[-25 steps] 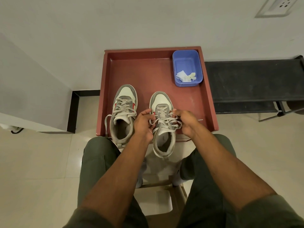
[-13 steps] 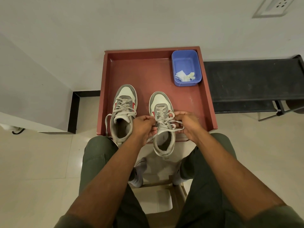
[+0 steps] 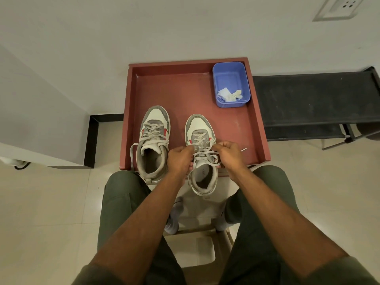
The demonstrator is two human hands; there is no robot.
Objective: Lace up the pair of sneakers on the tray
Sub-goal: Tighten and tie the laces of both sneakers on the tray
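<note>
Laces [image 3: 205, 156] between two curled hands

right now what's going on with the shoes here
A seated person is lacing the right sneaker of a pair that sits at the near edge of a red tray. The left hand and the right hand each pinch part of its lace over the upper eyelets. The left sneaker beside it is threaded, but its lace ends hang loose, untied. A blue tub with scraps of something white sits in the tray's far right corner.
</note>
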